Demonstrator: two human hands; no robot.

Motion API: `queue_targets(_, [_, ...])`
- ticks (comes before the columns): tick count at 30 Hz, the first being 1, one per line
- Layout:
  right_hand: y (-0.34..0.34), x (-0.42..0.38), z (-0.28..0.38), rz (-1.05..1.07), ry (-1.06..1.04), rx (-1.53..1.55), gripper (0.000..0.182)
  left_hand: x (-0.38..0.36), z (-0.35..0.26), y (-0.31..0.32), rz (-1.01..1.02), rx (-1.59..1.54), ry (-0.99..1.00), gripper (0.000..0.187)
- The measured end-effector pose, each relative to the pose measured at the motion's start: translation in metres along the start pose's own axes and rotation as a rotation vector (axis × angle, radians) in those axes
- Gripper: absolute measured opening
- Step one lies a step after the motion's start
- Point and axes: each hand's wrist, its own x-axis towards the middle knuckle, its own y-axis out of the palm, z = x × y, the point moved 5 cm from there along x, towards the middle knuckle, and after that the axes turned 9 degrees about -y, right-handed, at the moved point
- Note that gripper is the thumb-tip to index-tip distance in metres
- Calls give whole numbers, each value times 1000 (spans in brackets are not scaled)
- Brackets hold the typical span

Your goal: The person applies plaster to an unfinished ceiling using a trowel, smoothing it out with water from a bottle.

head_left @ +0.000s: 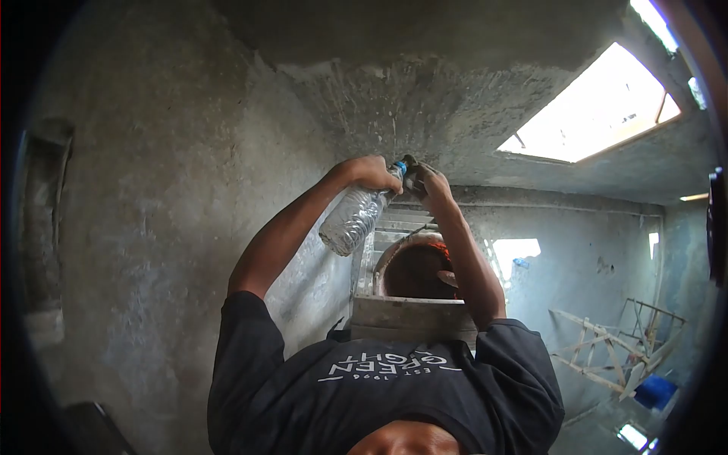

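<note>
My left hand is wrapped round the upper part of a clear plastic bottle, just below its blue neck. The bottle is tilted, its base toward me and its neck toward the wall. Close against the bottle's mouth, my right hand has its fingers bent together. Something dark grey shows at those fingers, and I cannot make out whether it is a held thing or a coating. Both arms are raised in front of me.
Below my hands a round tub with dark contents stands behind a wooden board. Rough grey walls rise around me, with a bright opening upper right. A wooden frame and a blue container are lower right.
</note>
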Motion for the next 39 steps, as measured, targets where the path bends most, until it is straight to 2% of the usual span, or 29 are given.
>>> queue_targets(3, [7, 16, -1, 66, -54, 29, 23, 24, 7, -6, 15, 18, 21, 77])
queue_targets(8, [9, 50, -1, -25, -192, 29, 27, 49, 13, -14, 25, 4, 25, 80])
queue_targets(11, [4, 71, 5, -45, -294, -40, 29, 56, 21, -20, -69, -100, 70, 86])
queue_targets(13, [-2, 84, 5, -52, -343, -102, 29, 60, 30, -23, -235, -258, 137, 95])
queue_targets(14, [-12, 92, 7, -120, -427, -424, 29, 47, 31, -28, -361, -315, 166, 79])
queue_targets(15, [-19, 100, 8, -194, -505, -744, 30, 45, 34, -28, -365, -310, 174, 79])
queue_targets(16, [-16, 92, 14, -263, -554, -775, 31, 41, 40, -28, -380, -492, 233, 67])
queue_targets(17, [-23, 101, 9, -270, -554, -768, 31, 36, 46, -30, -391, -672, 291, 55])
queue_targets(18, [-33, 111, 4, -253, -506, -641, 30, 28, 49, -32, -455, -692, 358, 51])
queue_targets(20, [-36, 115, -4, -182, -427, -352, 27, 16, 56, -31, -509, -704, 392, 50])
queue_targets(21, [-37, 118, -4, -188, -425, -349, 27, 11, 59, -33, -575, -721, 431, 49])
queue_targets(23, [-37, 124, -7, -177, -371, -160, 29, 7, 67, -26, -580, -709, 431, 48])
queue_targets(24, [-36, 128, -2, -188, -377, -438, 36, 6, 69, -24, -598, -695, 440, 47])
queue_targets(25, [-32, 130, -1, -190, -379, -438, 36, 5, 70, -21, -598, -694, 443, 47])
queue_targets(27, [-18, 135, 2, -102, -478, -180, 43, 0, 72, -14, -634, -698, 463, 47])
queue_targets(28, [-11, 136, 9, -101, -482, -180, 43, 0, 72, -11, -636, -697, 466, 47])
queue_targets(30, [2, 141, 15, -105, -294, 38, 42, -2, 76, -5, -686, -722, 446, 47])
queue_targets(34, [22, 172, 39, -71, -377, 150, 36, -13, 76, 2, -717, -796, 414, 51])
queue_targets(36, [42, 180, 89, -132, -854, -419, 30, -13, 80, 7, -755, -795, 420, 53])
queue_targets(38, [82, 166, 152, -478, -1196, -1210, 32, -15, 84, 13, -789, -792, 424, 54])
queue_targets(39, [94, 170, 171, -490, -1364, -1064, 32, -14, 86, 15, -799, -797, 427, 55])
